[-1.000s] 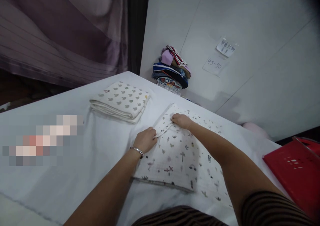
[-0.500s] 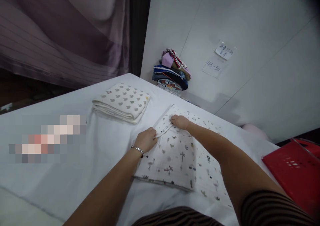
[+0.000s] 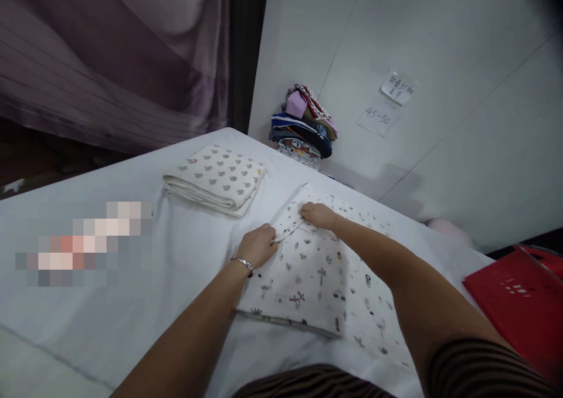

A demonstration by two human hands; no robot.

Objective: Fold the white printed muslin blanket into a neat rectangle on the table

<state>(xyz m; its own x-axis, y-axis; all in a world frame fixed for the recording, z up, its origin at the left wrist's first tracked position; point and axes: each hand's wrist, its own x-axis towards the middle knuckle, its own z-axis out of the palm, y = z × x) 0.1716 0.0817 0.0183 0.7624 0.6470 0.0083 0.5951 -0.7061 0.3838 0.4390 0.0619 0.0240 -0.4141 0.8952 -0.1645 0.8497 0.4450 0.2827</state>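
Observation:
A thin white cloth (image 3: 303,281) printed with palm trees, birds and small plants lies partly folded on the white-covered surface. Its folded layer covers the left part, and a single layer spreads to the right under my right arm. My left hand (image 3: 258,245), with a silver bracelet at the wrist, is closed on the cloth's left edge. Farther up that same edge, my right hand (image 3: 317,215) pinches the fabric. Between the two hands the edge is drawn into a narrow fold. Both sets of fingertips are partly hidden.
A folded blanket (image 3: 215,178) with grey prints lies beyond my left hand. Piled clothes (image 3: 303,122) stand against the wall. At the right is a red bag or box (image 3: 514,304). A blurred-out patch (image 3: 83,242) covers something at left. A purple curtain (image 3: 132,64) hangs behind.

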